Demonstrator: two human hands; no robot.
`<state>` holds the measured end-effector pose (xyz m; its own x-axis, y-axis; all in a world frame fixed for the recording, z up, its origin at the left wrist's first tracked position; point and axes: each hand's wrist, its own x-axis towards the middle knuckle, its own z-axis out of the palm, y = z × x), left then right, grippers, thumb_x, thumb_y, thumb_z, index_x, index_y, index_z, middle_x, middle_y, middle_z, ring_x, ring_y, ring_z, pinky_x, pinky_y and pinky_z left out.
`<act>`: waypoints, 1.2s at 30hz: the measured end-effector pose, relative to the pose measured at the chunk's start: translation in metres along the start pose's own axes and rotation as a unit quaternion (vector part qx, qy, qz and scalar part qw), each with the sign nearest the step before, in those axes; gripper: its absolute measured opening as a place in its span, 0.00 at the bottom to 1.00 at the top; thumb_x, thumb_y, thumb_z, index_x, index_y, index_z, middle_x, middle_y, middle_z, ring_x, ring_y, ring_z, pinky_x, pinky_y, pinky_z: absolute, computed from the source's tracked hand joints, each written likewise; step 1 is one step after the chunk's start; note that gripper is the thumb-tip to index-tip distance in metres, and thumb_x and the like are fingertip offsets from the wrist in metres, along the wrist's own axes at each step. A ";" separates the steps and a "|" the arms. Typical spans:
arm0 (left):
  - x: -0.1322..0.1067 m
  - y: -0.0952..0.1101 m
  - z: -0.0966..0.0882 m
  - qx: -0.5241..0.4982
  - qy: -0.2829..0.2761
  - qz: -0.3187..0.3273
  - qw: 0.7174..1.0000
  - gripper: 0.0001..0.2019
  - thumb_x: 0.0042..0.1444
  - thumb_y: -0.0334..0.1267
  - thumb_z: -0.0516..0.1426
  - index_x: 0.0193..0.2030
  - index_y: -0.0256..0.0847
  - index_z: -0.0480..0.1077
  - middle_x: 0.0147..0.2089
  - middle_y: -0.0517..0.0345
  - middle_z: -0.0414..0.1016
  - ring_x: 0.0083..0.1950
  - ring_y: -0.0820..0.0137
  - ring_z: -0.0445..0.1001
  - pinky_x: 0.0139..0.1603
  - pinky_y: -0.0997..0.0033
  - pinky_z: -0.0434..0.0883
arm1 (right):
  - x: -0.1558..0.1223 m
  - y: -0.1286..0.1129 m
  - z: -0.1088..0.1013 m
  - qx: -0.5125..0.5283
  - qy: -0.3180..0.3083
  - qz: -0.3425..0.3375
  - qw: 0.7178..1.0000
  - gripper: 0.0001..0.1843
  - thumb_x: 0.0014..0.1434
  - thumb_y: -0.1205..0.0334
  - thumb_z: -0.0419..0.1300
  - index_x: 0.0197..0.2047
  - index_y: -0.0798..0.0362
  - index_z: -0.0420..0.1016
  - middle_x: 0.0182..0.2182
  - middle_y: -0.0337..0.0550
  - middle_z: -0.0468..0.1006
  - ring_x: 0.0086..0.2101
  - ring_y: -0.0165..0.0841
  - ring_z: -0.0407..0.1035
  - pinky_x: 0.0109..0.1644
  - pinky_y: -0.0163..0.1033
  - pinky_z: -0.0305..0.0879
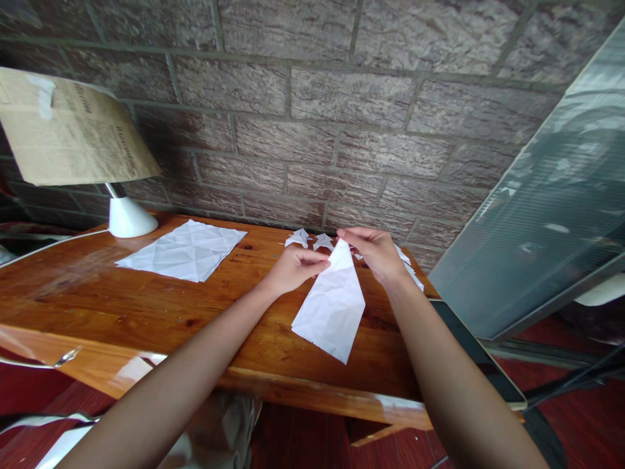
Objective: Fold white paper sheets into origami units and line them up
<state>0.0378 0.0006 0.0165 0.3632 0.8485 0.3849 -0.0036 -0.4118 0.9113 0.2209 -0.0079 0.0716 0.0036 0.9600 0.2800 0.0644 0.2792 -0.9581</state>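
Note:
A folded sheet of white paper (334,303) hangs between my hands above the wooden table, narrow at its top and wide at the bottom, with creases across it. My left hand (295,267) pinches its left edge near the top between thumb and fingers. At the pointed upper tip, my right hand (374,251) grips the same paper with thumb and forefinger. Just behind the hands lie small folded white paper pieces, one (299,238) to the left and another (323,242) beside it. Others are partly hidden by my right hand.
Creased white paper sheets (185,251) lie on the left of the wooden table (234,326). A lamp (131,215) with a newsprint shade stands at the back left. A dark-screened tablet (476,355) lies at the right edge. A brick wall (312,150) closes off the back.

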 end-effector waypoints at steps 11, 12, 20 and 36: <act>-0.001 -0.001 -0.003 -0.206 -0.081 -0.100 0.970 0.19 0.51 0.52 0.65 0.35 0.34 0.80 0.33 0.51 0.80 0.32 0.71 0.76 0.37 0.71 0.73 | -0.007 0.008 0.017 0.060 -0.057 -0.041 0.996 0.14 0.45 0.50 0.72 0.31 0.50 0.83 0.30 0.39 0.82 0.30 0.30 0.71 0.38 0.37 0.66; 0.000 -0.002 -0.004 -0.207 -0.083 -0.099 0.970 0.19 0.50 0.51 0.65 0.34 0.34 0.80 0.33 0.51 0.80 0.33 0.71 0.76 0.38 0.70 0.73 | -0.009 0.009 0.021 0.062 -0.058 -0.040 0.996 0.14 0.44 0.50 0.72 0.31 0.50 0.83 0.31 0.40 0.82 0.31 0.31 0.72 0.38 0.38 0.67; 0.000 -0.001 0.000 -0.134 -0.049 -0.083 0.986 0.19 0.49 0.52 0.65 0.33 0.34 0.79 0.30 0.55 0.78 0.33 0.70 0.74 0.36 0.71 0.71 | -0.013 0.011 0.030 0.101 -0.033 0.019 0.994 0.15 0.42 0.52 0.73 0.29 0.53 0.82 0.28 0.40 0.81 0.27 0.29 0.70 0.34 0.36 0.65; 0.001 0.005 0.000 0.062 -0.071 0.047 0.994 0.19 0.63 0.52 0.49 0.32 0.38 0.66 0.29 0.61 0.63 0.32 0.72 0.62 0.33 0.73 0.62 | 0.000 0.013 0.007 0.070 -0.050 0.046 0.995 0.15 0.40 0.54 0.74 0.31 0.52 0.83 0.30 0.41 0.81 0.31 0.29 0.71 0.37 0.35 0.65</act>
<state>0.0380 -0.0007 0.0217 0.4947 0.7523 0.4350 0.0680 -0.5325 0.8437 0.2147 -0.0040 0.0587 -0.0973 0.9768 0.1908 -0.0708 0.1844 -0.9803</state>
